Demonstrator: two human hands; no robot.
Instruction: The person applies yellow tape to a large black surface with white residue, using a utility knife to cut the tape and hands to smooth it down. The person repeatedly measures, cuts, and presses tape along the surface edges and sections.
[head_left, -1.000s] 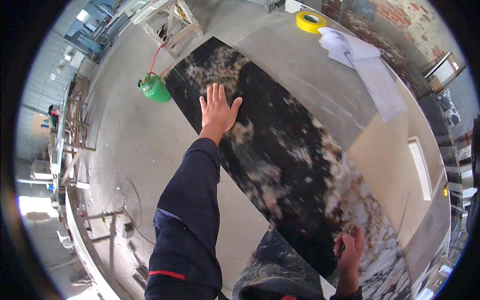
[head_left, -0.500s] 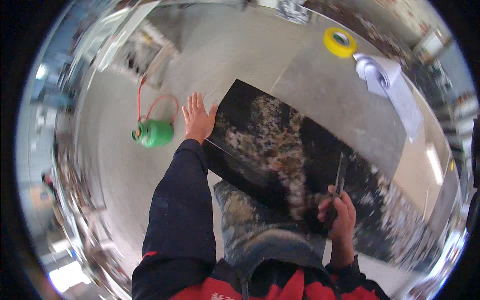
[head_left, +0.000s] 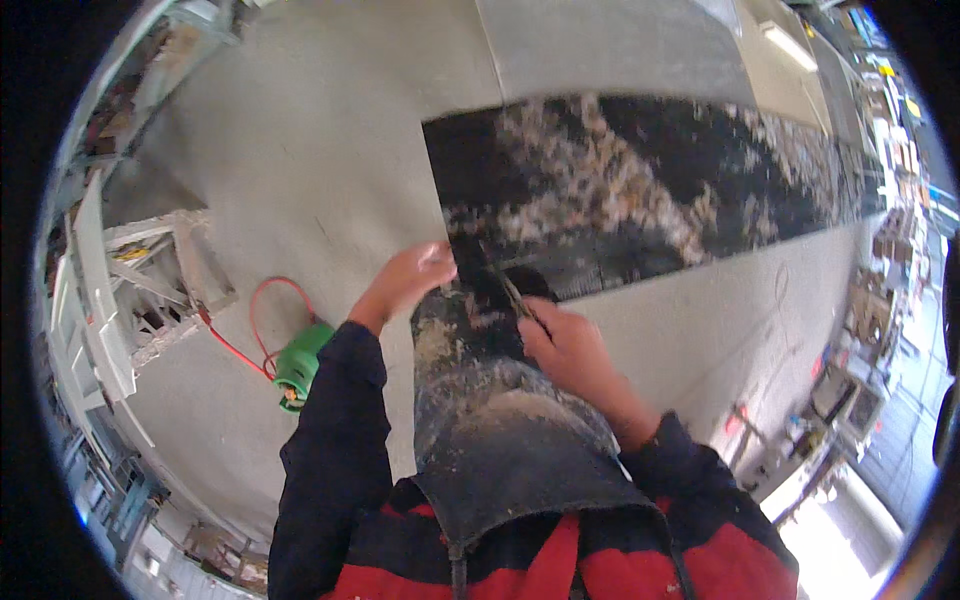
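A long black sheet (head_left: 680,150) with patchy tan and whitish residue stretches across the view to the right. My left hand (head_left: 405,285) is at its near left corner, fingertips by the short edge; motion blur hides whether they grip it. My right hand (head_left: 565,345) is closed around a thin, dark, knife-like tool (head_left: 508,288). The tool points up and left, its tip over the sheet's near left end. Whether the tip touches the sheet I cannot tell. Just below are my stained trousers (head_left: 470,350), between my two forearms.
On the grey floor (head_left: 330,140) to the left stands a green gas cylinder (head_left: 303,360) with a red hose (head_left: 250,300) leading to a pale frame-like block (head_left: 165,280). Larger grey panels (head_left: 620,50) lie beyond the sheet. Cluttered shelving and materials line both sides.
The view has turned to the right and down the sheet. My right hand has brought the tool to the sheet's left end. My left hand's spread fingers have drawn in, near the corner.
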